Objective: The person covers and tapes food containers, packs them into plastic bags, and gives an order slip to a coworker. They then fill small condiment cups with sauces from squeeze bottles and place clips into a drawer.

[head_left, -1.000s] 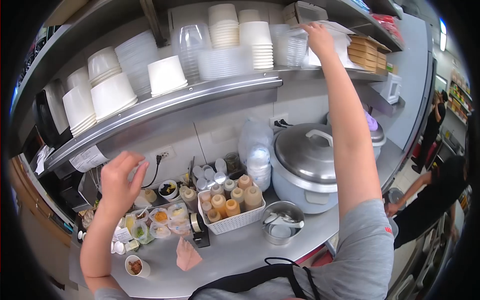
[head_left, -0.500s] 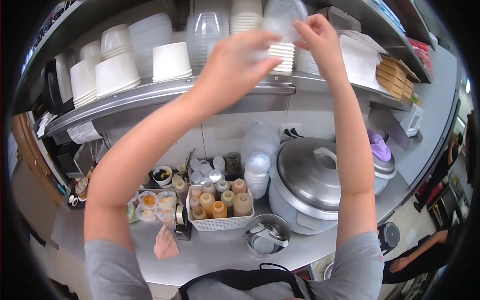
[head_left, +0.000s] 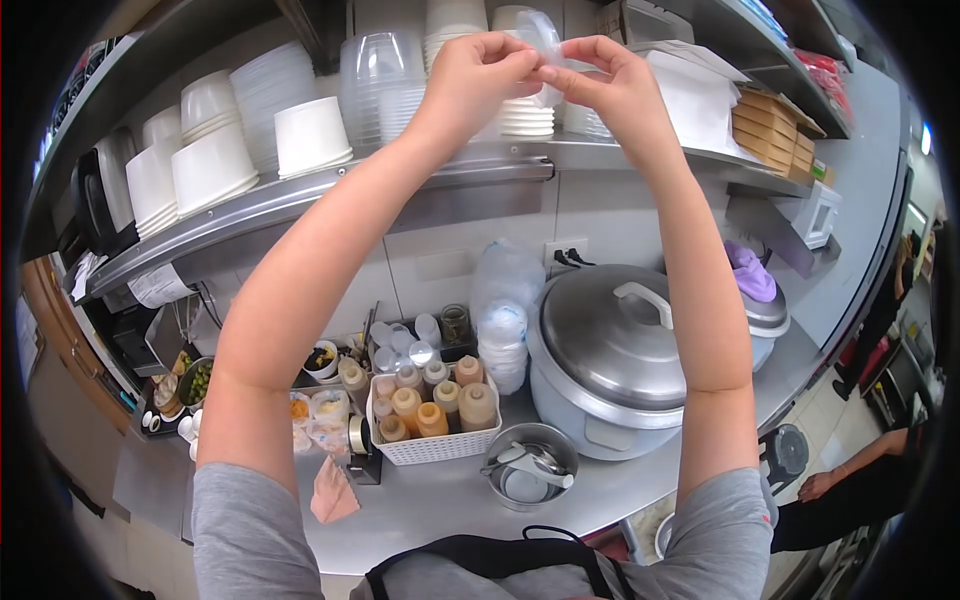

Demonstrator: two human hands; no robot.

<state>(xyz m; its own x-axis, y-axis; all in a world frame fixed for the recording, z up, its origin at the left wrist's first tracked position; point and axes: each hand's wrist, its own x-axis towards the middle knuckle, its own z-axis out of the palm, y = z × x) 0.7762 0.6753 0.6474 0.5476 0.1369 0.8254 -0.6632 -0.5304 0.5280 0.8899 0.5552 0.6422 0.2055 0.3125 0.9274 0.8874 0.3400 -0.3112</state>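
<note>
A thin, round, translucent plastic lid (head_left: 541,38) stood raised between the person's hands, tilted nearly edge-on, above the front edge of the grey metal shelf (head_left: 500,170). Whether it was one lid or several nested together could not be told. The right hand (head_left: 610,78) had its thumb and forefinger clamped on the lid's right side. The left hand (head_left: 470,85) met it from the opposite side, thumb and forefinger together; whether these gripped the rim or merely rested against it could not be determined. Half a second earlier, the right hand alone had held the lid face-on, with the left fingers apart. The change indicated, in my judgement, a transfer from one-handed holding to two-handed fingertip handling, giving finer control of the thin edge. Behind the hands stood a stack of white round bowls (head_left: 526,122). Below, on the stainless-steel counter (head_left: 430,520), were a white perforated plastic basket (head_left: 440,447) of squeeze bottles, a round metal bowl (head_left: 512,440) of utensils, and a large pale-blue cooker (head_left: 560,395) with a domed metal cover.
</note>
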